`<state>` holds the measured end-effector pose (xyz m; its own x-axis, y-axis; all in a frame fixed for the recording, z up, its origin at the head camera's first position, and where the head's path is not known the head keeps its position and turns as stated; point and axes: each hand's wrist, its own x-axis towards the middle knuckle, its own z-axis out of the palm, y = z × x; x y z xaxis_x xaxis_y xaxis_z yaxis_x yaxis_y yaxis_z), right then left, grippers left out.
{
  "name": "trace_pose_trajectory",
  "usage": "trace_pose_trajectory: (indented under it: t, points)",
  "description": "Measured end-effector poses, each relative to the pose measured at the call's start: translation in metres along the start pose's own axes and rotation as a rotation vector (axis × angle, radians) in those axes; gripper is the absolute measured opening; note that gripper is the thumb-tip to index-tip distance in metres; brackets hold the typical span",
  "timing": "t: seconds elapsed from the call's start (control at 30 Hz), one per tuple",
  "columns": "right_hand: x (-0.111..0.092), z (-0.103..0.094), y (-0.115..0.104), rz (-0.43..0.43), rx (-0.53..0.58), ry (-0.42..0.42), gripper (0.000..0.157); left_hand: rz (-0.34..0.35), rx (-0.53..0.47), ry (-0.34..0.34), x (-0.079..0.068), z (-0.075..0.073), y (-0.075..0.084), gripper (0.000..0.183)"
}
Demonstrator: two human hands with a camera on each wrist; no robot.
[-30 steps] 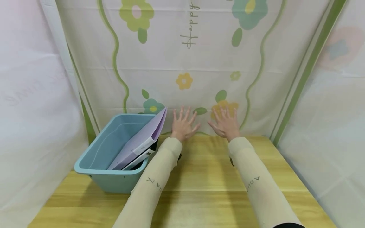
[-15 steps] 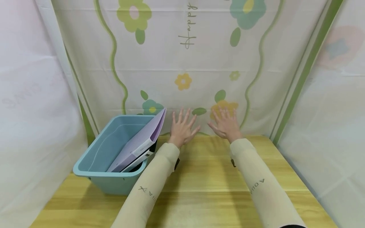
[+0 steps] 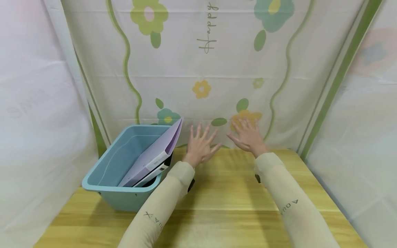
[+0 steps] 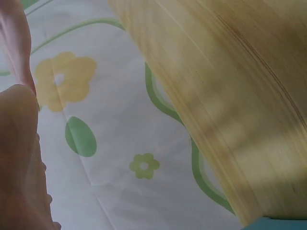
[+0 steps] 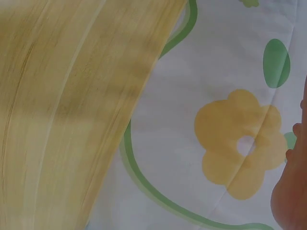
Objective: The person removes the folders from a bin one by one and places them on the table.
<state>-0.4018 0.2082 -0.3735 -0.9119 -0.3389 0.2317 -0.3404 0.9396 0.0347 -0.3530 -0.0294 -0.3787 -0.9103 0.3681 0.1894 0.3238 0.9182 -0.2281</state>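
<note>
In the head view, my left hand [image 3: 199,146] is held out over the far part of the wooden table [image 3: 223,193], fingers straight and spread, holding nothing. My right hand [image 3: 248,136] is stretched out likewise to its right, overlapping an orange flower on the curtain behind. A light blue plastic bin [image 3: 124,199] stands on the left, beside the left forearm. Inside it a lilac ring binder [image 3: 152,155] leans at a slant, its top poking above the rim, with a white-and-black binder [image 3: 150,175] beneath. Each wrist view catches only part of a hand at its edge.
A white curtain [image 3: 173,62] with flowers, leaves and wavy green lines hangs behind the table. Pale cloth sides [image 3: 34,137] close off the left, and another cloth [image 3: 366,148] hangs on the right.
The left hand has drawn back slightly toward the body, and the right hand a little as well. Both stay spread. The bin and binders keep their place; the head view shifts a bit.
</note>
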Motion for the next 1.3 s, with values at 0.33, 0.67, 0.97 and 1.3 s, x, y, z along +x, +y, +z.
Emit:
trace_pose_trajectory:
  t: [0.33, 0.67, 0.97, 1.3]
  points:
    - [-0.004, -0.004, -0.002, -0.017, 0.032, 0.032, 0.082, 0.010, -0.009, 0.031, -0.014, -0.003, 0.002, 0.071]
    - [-0.007, -0.008, -0.005, -0.043, 0.061, 0.048, 0.083, 0.026, -0.023, 0.039, -0.021, -0.009, 0.007, 0.072]
    - [-0.006, -0.014, -0.010, -0.079, 0.071, 0.045, 0.075, 0.027, -0.024, 0.038, -0.027, -0.015, 0.006, 0.071]
    - [-0.007, -0.017, -0.014, -0.097, 0.095, 0.056, 0.075, 0.067, -0.049, 0.018, -0.034, -0.014, 0.010, 0.072]
